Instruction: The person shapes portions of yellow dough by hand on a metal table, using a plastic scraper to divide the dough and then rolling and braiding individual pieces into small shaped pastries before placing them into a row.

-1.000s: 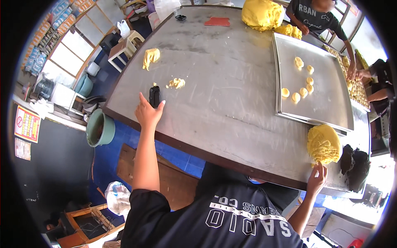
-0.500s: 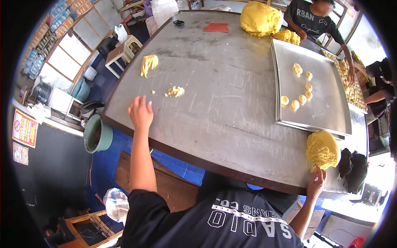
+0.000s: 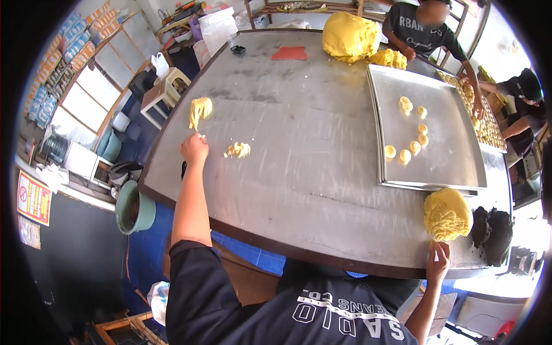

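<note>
My left hand (image 3: 194, 148) is curled into a fist on the left side of the grey metal table (image 3: 299, 172). A dark sliver of a black tool (image 3: 184, 169) shows beside its wrist. A small heap of yellow dough crumbs (image 3: 237, 150) lies just right of this hand. A flattened yellow dough piece (image 3: 200, 109) lies beyond it. My right hand (image 3: 438, 259) rests with fingers apart on the table's near edge. It sits just below a rough yellow dough lump (image 3: 447, 214) and holds nothing.
A metal tray (image 3: 448, 161) with several small dough balls (image 3: 413, 146) lies at right. A big yellow dough mass (image 3: 351, 37) sits at the far end by a person in a dark shirt (image 3: 425, 29). A dark lump (image 3: 491, 227) lies at the right corner. A green bucket (image 3: 134, 208) stands below.
The black tool that stood on the table above my left hand is gone from there. The hand has closed and shifted slightly left. My right hand has slid down to the table edge.
</note>
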The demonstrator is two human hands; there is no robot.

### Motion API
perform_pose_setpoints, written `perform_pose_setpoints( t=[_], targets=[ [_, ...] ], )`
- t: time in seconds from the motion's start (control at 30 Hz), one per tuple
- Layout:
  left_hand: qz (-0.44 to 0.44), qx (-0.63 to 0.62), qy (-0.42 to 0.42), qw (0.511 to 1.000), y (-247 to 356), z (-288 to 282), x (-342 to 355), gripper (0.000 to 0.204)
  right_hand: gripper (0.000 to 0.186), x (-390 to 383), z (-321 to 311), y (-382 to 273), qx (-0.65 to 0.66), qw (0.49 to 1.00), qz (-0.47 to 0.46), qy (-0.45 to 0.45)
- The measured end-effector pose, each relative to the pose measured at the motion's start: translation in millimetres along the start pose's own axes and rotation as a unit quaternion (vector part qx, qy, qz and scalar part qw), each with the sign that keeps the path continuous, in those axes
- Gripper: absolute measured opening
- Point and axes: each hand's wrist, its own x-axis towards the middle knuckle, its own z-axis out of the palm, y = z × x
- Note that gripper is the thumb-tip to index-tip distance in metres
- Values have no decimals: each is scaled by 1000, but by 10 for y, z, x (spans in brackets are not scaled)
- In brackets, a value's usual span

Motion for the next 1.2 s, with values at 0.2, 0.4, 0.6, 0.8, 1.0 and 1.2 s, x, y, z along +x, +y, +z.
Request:
perform_pose_setpoints(
  t=[0.2,0.4,0.6,0.8,1.0,1.2],
  targets=[
    [-110,-33,-17,993,-273,304,874,19,20,-6,30,-5,-26,999,9,29],
    [-103,-70,-30,992,-605,1009,1673,40,36,16,50,-6,-43,997,57,17],
    [-86,-147,43,984,-788,1294,2139,54,43,-25,84,43,-54,995,82,7],
    [-85,-74,81,990,87,945,2067,49,37,84,66,-81,-72,996,47,19],
    [351,-14,-15,936,2192,907,2087,44,36,96,62,-94,-62,996,64,13],
    [298,-77,-57,950,3546,1299,2486,53,39,94,78,-8,-45,993,107,-5]
  ],
)
